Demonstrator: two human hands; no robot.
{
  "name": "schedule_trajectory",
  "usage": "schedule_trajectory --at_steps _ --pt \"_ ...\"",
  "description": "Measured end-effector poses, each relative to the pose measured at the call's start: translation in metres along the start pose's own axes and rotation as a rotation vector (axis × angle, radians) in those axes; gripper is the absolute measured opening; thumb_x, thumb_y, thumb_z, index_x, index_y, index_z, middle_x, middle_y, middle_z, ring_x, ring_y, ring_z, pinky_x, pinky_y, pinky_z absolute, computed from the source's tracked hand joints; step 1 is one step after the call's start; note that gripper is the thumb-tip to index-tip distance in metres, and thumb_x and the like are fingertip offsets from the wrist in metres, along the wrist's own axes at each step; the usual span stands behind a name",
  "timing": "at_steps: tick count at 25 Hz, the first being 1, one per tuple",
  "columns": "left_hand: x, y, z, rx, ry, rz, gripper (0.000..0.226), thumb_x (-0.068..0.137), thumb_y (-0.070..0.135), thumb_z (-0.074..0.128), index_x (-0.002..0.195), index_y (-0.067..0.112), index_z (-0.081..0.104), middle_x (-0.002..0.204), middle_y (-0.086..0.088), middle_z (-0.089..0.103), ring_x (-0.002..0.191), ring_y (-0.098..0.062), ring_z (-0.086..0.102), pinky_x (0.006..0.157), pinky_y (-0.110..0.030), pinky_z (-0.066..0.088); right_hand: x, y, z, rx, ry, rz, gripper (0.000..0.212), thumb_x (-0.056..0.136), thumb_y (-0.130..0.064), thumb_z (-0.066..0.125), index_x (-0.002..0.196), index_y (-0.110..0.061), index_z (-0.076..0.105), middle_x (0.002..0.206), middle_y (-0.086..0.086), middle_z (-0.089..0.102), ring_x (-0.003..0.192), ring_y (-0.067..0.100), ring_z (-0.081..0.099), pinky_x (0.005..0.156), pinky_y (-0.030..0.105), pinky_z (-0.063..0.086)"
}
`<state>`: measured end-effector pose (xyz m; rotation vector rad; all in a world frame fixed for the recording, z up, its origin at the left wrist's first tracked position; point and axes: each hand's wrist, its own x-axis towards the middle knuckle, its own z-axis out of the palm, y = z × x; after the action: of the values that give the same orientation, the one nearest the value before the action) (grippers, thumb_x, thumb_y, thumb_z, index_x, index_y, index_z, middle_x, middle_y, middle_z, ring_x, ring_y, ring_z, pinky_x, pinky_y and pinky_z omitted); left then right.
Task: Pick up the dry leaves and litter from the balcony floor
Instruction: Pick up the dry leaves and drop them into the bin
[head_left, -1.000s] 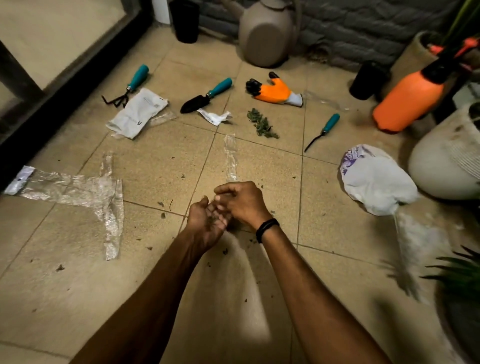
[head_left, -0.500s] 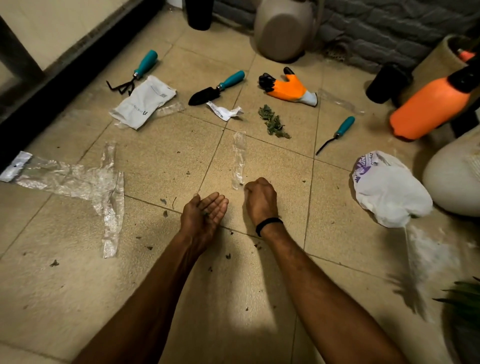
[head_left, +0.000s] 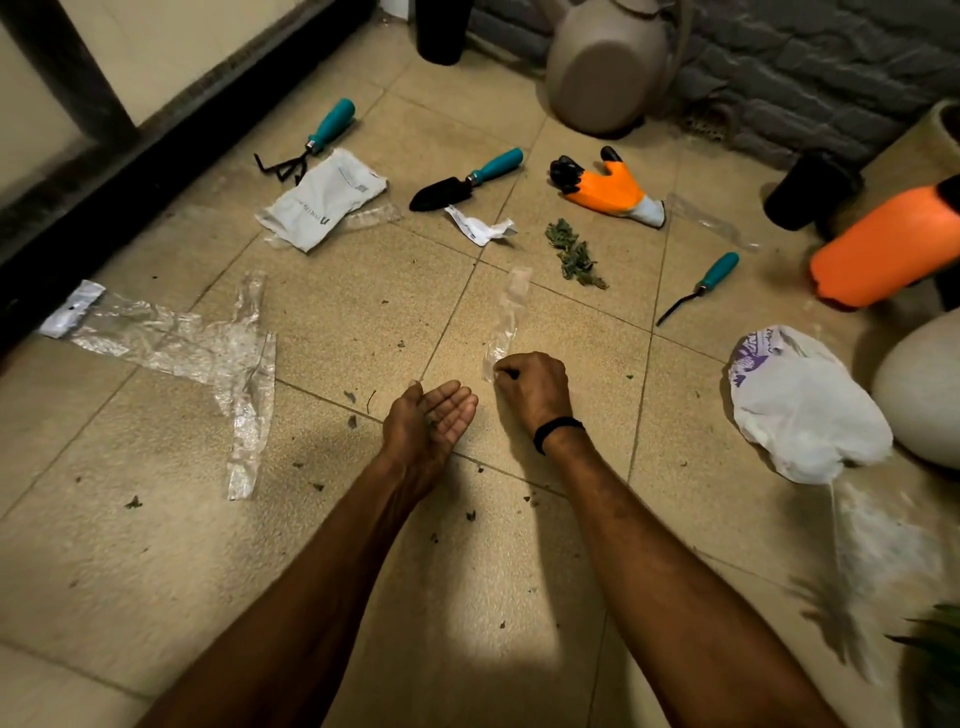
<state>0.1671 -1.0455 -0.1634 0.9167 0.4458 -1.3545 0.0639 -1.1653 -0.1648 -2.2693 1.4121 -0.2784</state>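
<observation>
Lettering on the white packet (head_left: 324, 200) and purple print on the white bag (head_left: 805, 410) blur beyond reading. My right grip (head_left: 532, 392) pinches the near end of a clear plastic strip (head_left: 506, 317); my left grip (head_left: 434, 418) lies cupped, palm up, released. Dry leaves (head_left: 574, 254) sit just beyond the strip's far end, with open floor tiles (head_left: 363, 322) left of it.

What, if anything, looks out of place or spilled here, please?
Litter is strewn over the tiles: a large clear plastic wrapper, a narrow clear plastic strip the right hand pinches, a creased white paper packet, a clump of dry green leaves. White powder looks spilled beside the white plastic bag.
</observation>
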Motion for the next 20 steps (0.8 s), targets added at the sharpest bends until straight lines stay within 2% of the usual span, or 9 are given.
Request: schedule_trajectory --at_steps 3,6,8,11,13,15,16,18,20 --pt "0.000 0.001 0.000 0.006 0.010 -0.002 0.054 0.107 0.040 0.034 0.113 -0.005 0.063 0.111 -0.022 0.070 0.101 -0.030 0.070 0.077 -0.034 0.058 -0.002 -0.006 0.004 0.007 0.036 0.055 0.016 0.085 -0.014 0.060 0.083 -0.011 0.075 0.082 0.004 0.073 0.079 0.019 0.066 0.074 0.029 0.054" --pt "-0.001 0.002 0.002 -0.009 0.004 0.003 0.054 0.107 0.040 0.033 0.115 -0.005 0.063 0.113 -0.022 0.069 0.103 -0.031 0.069 0.077 -0.034 0.058 -0.005 -0.002 -0.007 0.349 0.069 0.335 0.011 0.084 -0.016 0.064 0.082 -0.018 0.075 0.083 -0.005 0.073 0.079 0.010 0.065 0.074 0.020 0.051" --pt "-0.002 0.003 0.004 -0.018 0.004 0.008 0.054 0.107 0.039 0.033 0.116 -0.006 0.062 0.113 -0.023 0.069 0.104 -0.032 0.068 0.079 -0.035 0.057 -0.011 0.000 -0.021 0.599 0.092 0.460 0.009 0.084 -0.014 0.068 0.080 -0.020 0.073 0.079 -0.004 0.072 0.076 0.012 0.065 0.072 0.023 0.053" --pt "0.001 -0.002 0.007 -0.002 0.025 0.019 0.055 0.108 0.039 0.032 0.115 -0.007 0.062 0.108 -0.022 0.069 0.099 -0.030 0.069 0.076 -0.034 0.057 -0.035 -0.020 -0.044 0.934 -0.145 0.412 0.009 0.087 -0.004 0.069 0.090 -0.010 0.074 0.079 0.005 0.071 0.067 0.013 0.064 0.061 0.022 0.054" --pt "0.001 -0.007 0.012 0.027 0.025 0.015 0.058 0.108 0.040 0.029 0.111 -0.008 0.061 0.088 -0.017 0.069 0.074 -0.021 0.067 0.060 -0.029 0.055 -0.048 -0.037 -0.048 0.751 -0.366 0.205 0.013 0.087 -0.005 0.069 0.096 -0.013 0.076 0.085 0.002 0.075 0.072 0.012 0.070 0.067 0.021 0.057" --pt "-0.001 -0.012 0.017 0.036 0.031 0.004 0.055 0.108 0.039 0.028 0.108 -0.006 0.060 0.071 -0.012 0.065 0.058 -0.015 0.059 0.046 -0.023 0.047 -0.050 -0.045 -0.042 0.538 -0.437 0.066 0.017 0.087 -0.007 0.070 0.097 -0.016 0.078 0.088 -0.002 0.076 0.074 0.007 0.070 0.073 0.019 0.056" --pt "-0.003 -0.012 0.018 0.016 0.040 0.000 0.052 0.108 0.038 0.030 0.108 -0.005 0.060 0.075 -0.012 0.067 0.063 -0.016 0.062 0.048 -0.024 0.050 -0.046 -0.044 -0.039 0.467 -0.381 0.054 0.016 0.086 -0.009 0.070 0.098 -0.017 0.078 0.089 -0.004 0.076 0.075 0.003 0.069 0.075 0.016 0.053" --pt "-0.004 -0.010 0.017 -0.029 0.050 -0.006 0.049 0.108 0.036 0.032 0.110 -0.004 0.062 0.097 -0.018 0.070 0.088 -0.024 0.069 0.068 -0.030 0.059 -0.033 -0.032 -0.036 0.303 -0.143 0.093 0.015 0.087 -0.014 0.071 0.100 -0.016 0.077 0.096 -0.007 0.075 0.083 0.000 0.066 0.080 0.010 0.047" --pt "-0.004 -0.004 0.014 -0.069 0.038 0.005 0.050 0.108 0.035 0.033 0.113 -0.005 0.062 0.110 -0.022 0.069 0.102 -0.031 0.068 0.082 -0.035 0.059 -0.019 -0.011 -0.031 0.137 -0.007 0.117 0.014 0.089 -0.015 0.068 0.100 -0.011 0.073 0.101 0.003 0.074 0.091 0.012 0.066 0.078 0.016 0.047"
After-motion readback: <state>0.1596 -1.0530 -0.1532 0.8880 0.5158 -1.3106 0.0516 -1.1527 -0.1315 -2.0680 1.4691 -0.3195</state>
